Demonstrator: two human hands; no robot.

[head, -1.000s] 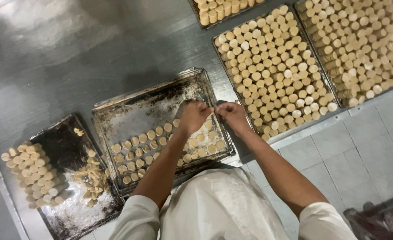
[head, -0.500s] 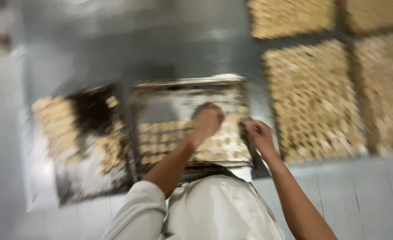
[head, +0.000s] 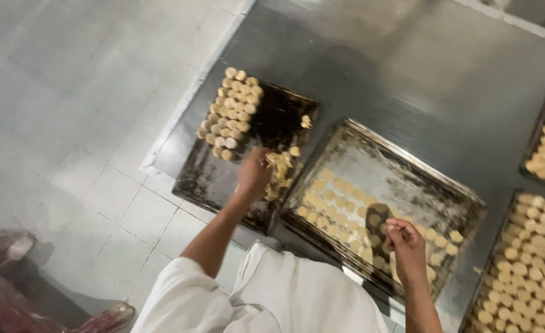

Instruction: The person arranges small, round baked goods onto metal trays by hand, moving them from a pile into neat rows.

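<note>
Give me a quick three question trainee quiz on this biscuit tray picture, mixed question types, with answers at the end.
1. True or false: the left hand is over the dark tray.
2. Which tray is the right hand above? A) the middle tray B) the full tray at the right edge
3. Fill in: the neat rows of round biscuits on the dark tray lie at its ____ end, nearest the floor tiles.

Key: 1 true; 2 A; 3 far left.

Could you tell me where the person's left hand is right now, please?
In the head view, the left hand is left of centre, over the dark baking tray, touching a loose pile of biscuits beside the neighbouring shiny tray.
</note>
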